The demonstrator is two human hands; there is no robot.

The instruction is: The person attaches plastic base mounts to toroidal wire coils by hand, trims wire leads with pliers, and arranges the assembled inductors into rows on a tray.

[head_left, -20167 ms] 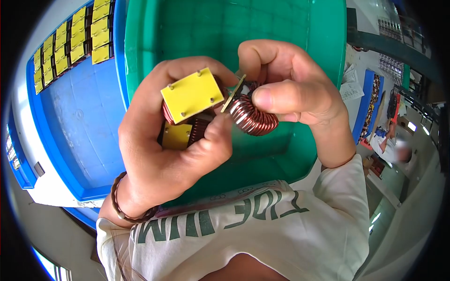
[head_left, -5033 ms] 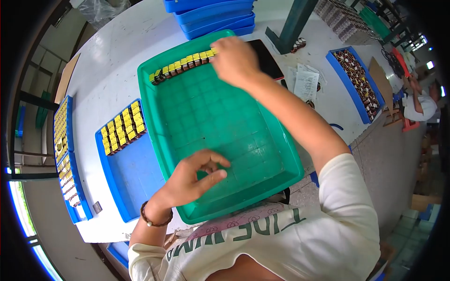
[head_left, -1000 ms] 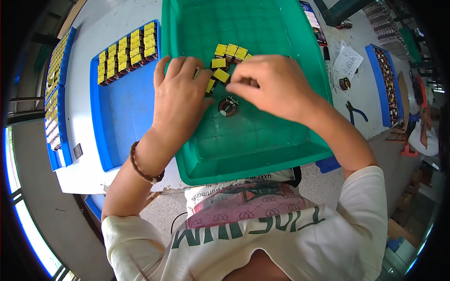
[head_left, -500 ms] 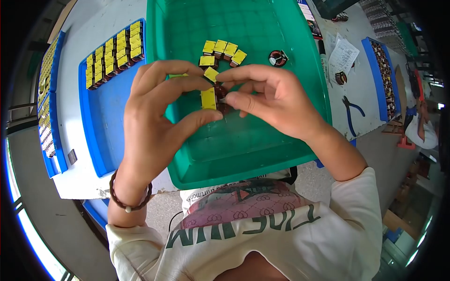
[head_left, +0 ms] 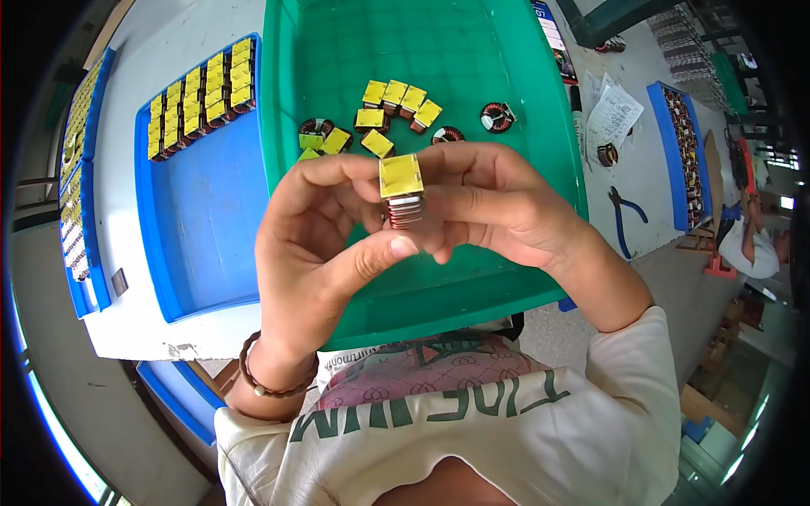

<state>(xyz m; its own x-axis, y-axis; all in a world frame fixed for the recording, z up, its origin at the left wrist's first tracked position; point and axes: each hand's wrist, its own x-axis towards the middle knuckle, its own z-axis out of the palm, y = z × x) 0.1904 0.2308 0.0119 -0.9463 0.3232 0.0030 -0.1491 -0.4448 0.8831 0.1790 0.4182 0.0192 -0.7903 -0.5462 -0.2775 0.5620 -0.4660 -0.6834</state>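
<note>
A copper-wound toroidal coil with a square yellow plate (head_left: 401,175) is held up over the green tray (head_left: 456,51), its plate facing upward. My left hand (head_left: 312,228) grips it from the left, thumb below and fingers behind. On the right side my right hand (head_left: 515,202) has its fingers pressed against the same coil; some fingertips are blurred or hidden. Behind my hands, several yellow-plated coils (head_left: 394,93) lie in the green tray. Among them are bare coils without a visible plate, including one bare coil (head_left: 498,117) further right.
To the left, a blue tray (head_left: 198,261) carries rows of yellow-plated coils (head_left: 207,93) at its far end. On the right lie pliers (head_left: 623,221), a paper sheet (head_left: 614,114) and another blue tray (head_left: 666,152) of coils. A person (head_left: 751,244) is at far right.
The yellow-plated coil has moved right and toward me, and turned so its windings show. My left hand has shifted right; both hands are now closed around the coil.
</note>
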